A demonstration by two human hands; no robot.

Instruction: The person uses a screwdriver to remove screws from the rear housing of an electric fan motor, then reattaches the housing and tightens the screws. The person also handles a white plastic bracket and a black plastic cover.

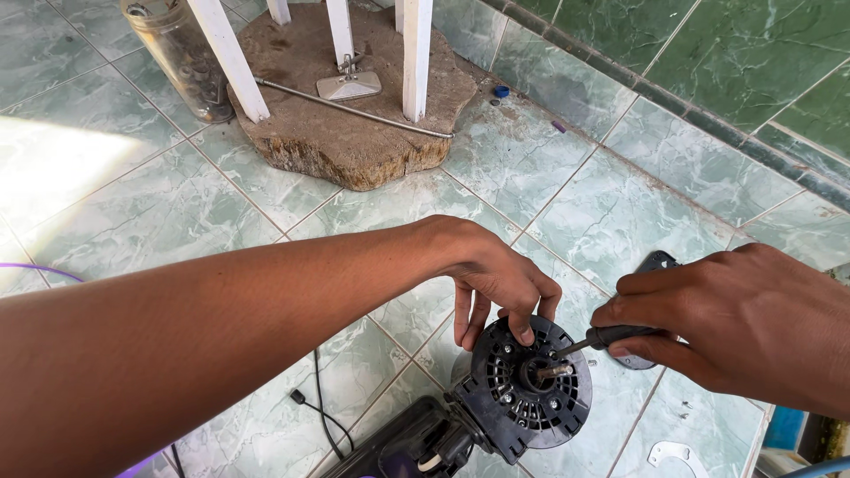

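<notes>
A black round fan motor housing [529, 381] with vent slots and a metal shaft at its middle lies on the green tiled floor, joined to a dark body at the lower left. My left hand [496, 279] reaches across from the left and rests its fingertips on the housing's upper rim. My right hand [744, 319] comes in from the right, gripping a black-handled screwdriver [593, 341] whose tip points at the shaft in the centre of the housing.
A flat brown stone slab [354, 133] with white legs on it, a metal rod and a small metal plate lies at the top. A clear jar [181, 53] stands beside it. A black cable [323, 416] runs over the tiles; a white bracket [673, 453] lies at lower right.
</notes>
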